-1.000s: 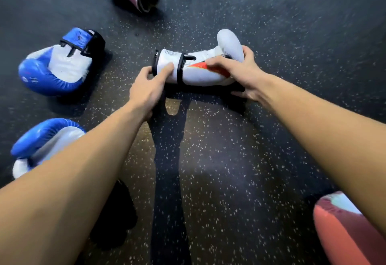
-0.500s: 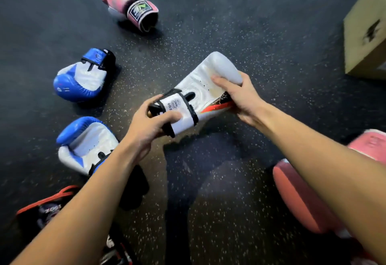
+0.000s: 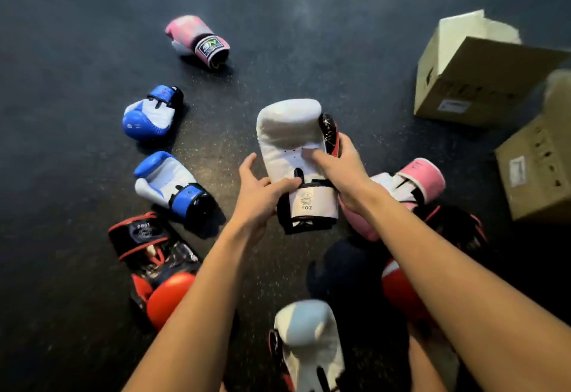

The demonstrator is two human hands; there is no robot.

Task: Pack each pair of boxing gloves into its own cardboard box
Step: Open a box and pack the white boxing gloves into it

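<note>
Both hands hold a white glove (image 3: 290, 138) above the dark speckled floor (image 3: 309, 21), palm side up, cuff toward the person (its label reads "6OZ"). The left hand (image 3: 262, 194) grips the cuff edge with thumb across it, other fingers loosely spread; the right hand (image 3: 343, 169) clasps the glove's right side, thumb pressed on the palm. A matching white glove (image 3: 309, 345) lies at the bottom near the person. Two blue gloves (image 3: 151, 113) lie left, a pink glove (image 3: 197, 39) farther off, another pink glove (image 3: 414, 187) just right of the hands. Two cardboard boxes (image 3: 475, 82) stand at right, the farther one open.
</note>
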